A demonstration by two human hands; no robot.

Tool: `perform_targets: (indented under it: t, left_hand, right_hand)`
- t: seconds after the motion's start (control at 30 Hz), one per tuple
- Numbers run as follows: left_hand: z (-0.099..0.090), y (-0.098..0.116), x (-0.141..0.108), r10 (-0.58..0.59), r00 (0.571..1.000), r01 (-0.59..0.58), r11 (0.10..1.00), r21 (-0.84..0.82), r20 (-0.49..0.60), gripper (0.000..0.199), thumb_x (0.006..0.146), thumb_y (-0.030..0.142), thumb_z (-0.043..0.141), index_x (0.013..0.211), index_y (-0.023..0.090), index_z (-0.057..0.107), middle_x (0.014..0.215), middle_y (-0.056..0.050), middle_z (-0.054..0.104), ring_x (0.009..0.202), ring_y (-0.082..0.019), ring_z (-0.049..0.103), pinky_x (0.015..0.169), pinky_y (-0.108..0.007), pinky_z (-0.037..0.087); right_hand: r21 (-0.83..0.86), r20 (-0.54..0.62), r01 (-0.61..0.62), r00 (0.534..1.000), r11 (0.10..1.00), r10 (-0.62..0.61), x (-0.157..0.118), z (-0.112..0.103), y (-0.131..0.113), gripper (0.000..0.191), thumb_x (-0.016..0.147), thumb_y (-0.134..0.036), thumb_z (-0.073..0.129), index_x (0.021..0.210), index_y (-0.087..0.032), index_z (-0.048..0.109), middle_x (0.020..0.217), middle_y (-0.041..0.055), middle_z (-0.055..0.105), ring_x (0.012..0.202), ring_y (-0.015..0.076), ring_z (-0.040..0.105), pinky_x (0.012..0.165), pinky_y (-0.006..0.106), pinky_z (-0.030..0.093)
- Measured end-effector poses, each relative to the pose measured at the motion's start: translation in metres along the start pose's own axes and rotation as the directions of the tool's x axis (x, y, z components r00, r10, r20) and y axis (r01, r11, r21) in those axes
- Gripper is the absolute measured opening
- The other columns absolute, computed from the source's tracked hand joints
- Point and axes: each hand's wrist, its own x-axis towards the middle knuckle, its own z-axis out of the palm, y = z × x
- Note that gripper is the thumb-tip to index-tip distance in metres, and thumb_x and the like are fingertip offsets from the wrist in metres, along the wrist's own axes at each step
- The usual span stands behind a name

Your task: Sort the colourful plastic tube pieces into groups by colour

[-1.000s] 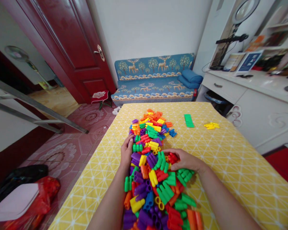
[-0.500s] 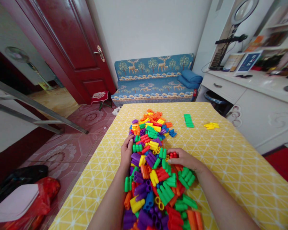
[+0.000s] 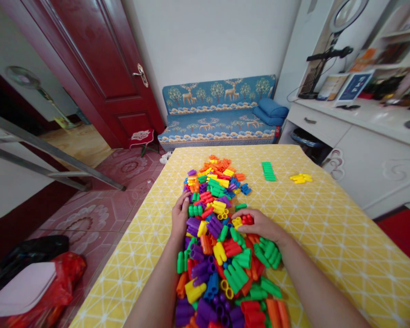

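A long heap of colourful plastic pieces (image 3: 220,253) runs down the yellow tablecloth (image 3: 143,241). Against the heap's left edge rests my left hand (image 3: 181,214), fingers loosely stretched and holding nothing. My right hand (image 3: 259,224) is at the heap's right side, its thumb and fingers around a yellow piece (image 3: 237,222), with red pieces (image 3: 248,219) beneath the palm. A green piece (image 3: 241,207) lies just beyond its fingertips. Farther back on the right are a flat green block (image 3: 269,171) and a small group of yellow pieces (image 3: 301,178).
A blue patterned sofa (image 3: 218,116) stands behind the table. To the right is a white cabinet (image 3: 372,155) with a ring light (image 3: 349,16). At the left are a metal ladder (image 3: 54,155), a red door (image 3: 102,54) and bags (image 3: 68,278) on the floor.
My right hand has shifted slightly; the green piece by its fingers is gone from there, one now lies beyond them, and a yellow piece shows between them. My left hand stays put.
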Motion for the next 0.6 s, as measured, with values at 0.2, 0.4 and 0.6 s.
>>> perform_targets:
  t: [0.2,0.4,0.6]
  left_hand:
    - [0.0006,0.0017,-0.0009,-0.024,1.0,0.024,1.0,-0.003,-0.008,0.037,0.089,0.045,0.056,0.114,0.021,0.071,0.132,-0.008,0.064,0.128,-0.026,0.053,0.114,-0.043,0.034]
    - [0.0007,0.0028,-0.0012,-0.028,1.0,0.028,1.0,0.011,-0.002,0.038,0.09,0.044,0.055,0.114,0.021,0.07,0.132,-0.009,0.063,0.129,-0.026,0.053,0.114,-0.044,0.034]
    - [-0.0002,0.0002,-0.0002,-0.024,1.0,0.024,1.0,0.011,-0.005,0.037,0.089,0.045,0.055,0.113,0.021,0.071,0.132,-0.008,0.063,0.127,-0.026,0.054,0.114,-0.044,0.035]
  right_hand:
    - [0.202,-0.063,-0.005,0.998,0.979,0.018,-0.0002,0.0033,0.0059,0.049,0.07,-0.048,0.076,0.11,-0.021,0.068,0.103,0.0039,0.069,0.092,0.0234,0.064,0.083,0.036,0.052]
    - [0.248,-0.146,-0.006,0.988,0.969,0.044,0.0022,0.0054,0.0091,0.045,0.072,-0.046,0.075,0.108,-0.02,0.068,0.097,0.004,0.069,0.088,0.022,0.065,0.077,0.034,0.053]
    - [0.261,-0.154,-0.009,0.987,0.965,0.051,0.0014,0.006,0.0031,0.047,0.072,-0.047,0.074,0.109,-0.019,0.067,0.098,0.0048,0.07,0.087,0.0225,0.066,0.078,0.035,0.055]
